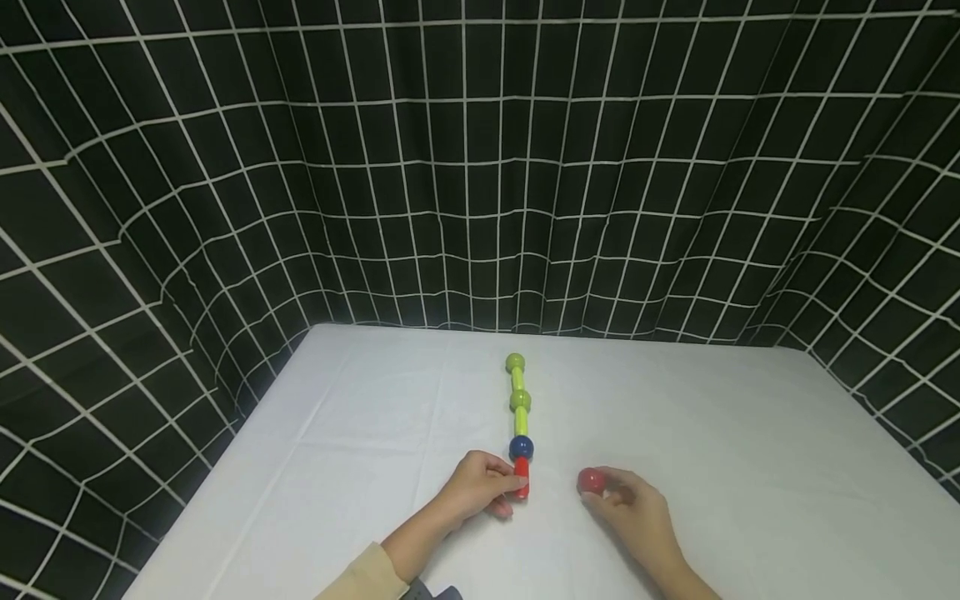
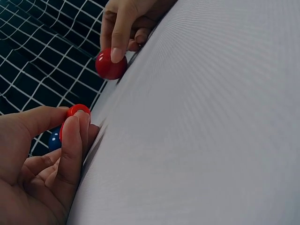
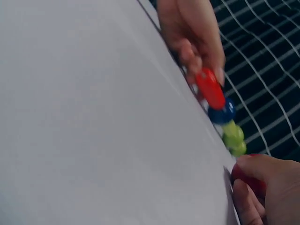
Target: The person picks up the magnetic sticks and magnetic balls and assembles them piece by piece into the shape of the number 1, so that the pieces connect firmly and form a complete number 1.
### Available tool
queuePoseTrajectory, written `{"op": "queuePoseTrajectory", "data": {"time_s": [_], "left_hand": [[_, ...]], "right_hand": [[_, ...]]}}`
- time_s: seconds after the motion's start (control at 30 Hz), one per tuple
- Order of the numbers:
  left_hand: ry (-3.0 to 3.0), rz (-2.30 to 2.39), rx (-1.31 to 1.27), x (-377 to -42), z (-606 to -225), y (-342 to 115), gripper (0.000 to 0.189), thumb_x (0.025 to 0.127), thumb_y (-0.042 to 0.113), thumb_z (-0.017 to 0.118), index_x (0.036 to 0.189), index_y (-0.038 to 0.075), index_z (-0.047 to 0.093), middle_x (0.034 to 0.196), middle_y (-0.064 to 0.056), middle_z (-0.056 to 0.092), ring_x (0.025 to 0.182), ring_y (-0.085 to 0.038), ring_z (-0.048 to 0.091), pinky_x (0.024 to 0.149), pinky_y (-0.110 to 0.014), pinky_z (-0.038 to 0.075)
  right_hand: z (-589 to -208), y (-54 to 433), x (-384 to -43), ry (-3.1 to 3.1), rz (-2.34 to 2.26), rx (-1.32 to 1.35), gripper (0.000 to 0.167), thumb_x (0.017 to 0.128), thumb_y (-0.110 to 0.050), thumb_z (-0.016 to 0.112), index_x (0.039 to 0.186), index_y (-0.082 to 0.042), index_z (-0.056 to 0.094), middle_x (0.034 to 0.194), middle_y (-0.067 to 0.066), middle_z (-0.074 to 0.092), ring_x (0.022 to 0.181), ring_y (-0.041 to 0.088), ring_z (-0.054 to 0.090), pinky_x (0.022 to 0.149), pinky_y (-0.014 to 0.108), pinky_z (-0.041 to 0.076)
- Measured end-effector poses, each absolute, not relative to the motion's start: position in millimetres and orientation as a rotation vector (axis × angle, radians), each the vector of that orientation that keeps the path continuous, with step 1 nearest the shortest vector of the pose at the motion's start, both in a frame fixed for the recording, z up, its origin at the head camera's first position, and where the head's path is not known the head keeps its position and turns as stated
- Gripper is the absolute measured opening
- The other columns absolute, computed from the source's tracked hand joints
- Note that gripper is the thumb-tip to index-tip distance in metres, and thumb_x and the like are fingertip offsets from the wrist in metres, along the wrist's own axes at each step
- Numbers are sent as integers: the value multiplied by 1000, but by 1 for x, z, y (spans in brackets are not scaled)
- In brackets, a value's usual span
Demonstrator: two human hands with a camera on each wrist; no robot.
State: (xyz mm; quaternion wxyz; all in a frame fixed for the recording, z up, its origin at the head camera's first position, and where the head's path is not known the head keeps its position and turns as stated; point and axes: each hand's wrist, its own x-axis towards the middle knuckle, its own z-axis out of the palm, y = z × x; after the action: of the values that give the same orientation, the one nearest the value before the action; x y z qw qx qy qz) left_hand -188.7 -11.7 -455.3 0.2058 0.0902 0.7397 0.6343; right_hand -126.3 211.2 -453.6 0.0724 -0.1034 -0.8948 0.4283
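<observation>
My left hand (image 1: pixel 476 486) pinches a red rod (image 1: pixel 522 479) between thumb and fingers, at the near end of a joined chain. Beyond the rod come a blue ball (image 1: pixel 521 447), a yellow-green rod (image 1: pixel 521 422), a green ball (image 1: pixel 520 401), another yellow-green rod (image 1: pixel 517 379) and a green ball (image 1: pixel 515 362) at the far end. To the right of the chain, apart from it, my right hand (image 1: pixel 633 512) grips a red ball (image 1: pixel 591 481) in its fingertips. In the left wrist view the red rod's round end (image 2: pixel 79 109) faces the camera.
A white cloth (image 1: pixel 360 400) covers the table beneath the chain and both hands. Black curtains (image 1: pixel 480 183) with a white grid stand behind the table and along its sides.
</observation>
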Motion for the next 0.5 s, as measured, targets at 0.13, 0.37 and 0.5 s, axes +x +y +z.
{"op": "queuePoseTrajectory", "data": {"time_s": [0.13, 0.37, 0.5], "left_hand": [[2056, 1773, 256, -190, -456, -12, 22, 81, 13, 69, 90, -6, 64, 69, -9, 69, 43, -4, 57, 43, -16, 53], [2055, 1767, 264, -190, -458, -12, 22, 81, 13, 69, 90, -6, 65, 70, -9, 69, 44, -4, 57, 43, -15, 53], [2044, 1781, 271, -190, -458, -12, 21, 81, 12, 69, 90, -7, 65, 70, -9, 69, 44, -4, 57, 44, -16, 54]], "right_hand": [[-453, 194, -122, -2714, 1329, -283, 49, 72, -22, 79, 115, -5, 61, 72, 0, 59, 58, 6, 52, 50, 15, 46], [-454, 174, -115, -2695, 1443, -184, 46, 70, -18, 81, 111, -6, 64, 77, -1, 60, 55, 5, 51, 49, 15, 47], [-453, 166, -111, -2714, 1533, -109, 45, 70, -18, 80, 111, -6, 64, 76, 0, 58, 54, 5, 51, 47, 15, 46]]}}
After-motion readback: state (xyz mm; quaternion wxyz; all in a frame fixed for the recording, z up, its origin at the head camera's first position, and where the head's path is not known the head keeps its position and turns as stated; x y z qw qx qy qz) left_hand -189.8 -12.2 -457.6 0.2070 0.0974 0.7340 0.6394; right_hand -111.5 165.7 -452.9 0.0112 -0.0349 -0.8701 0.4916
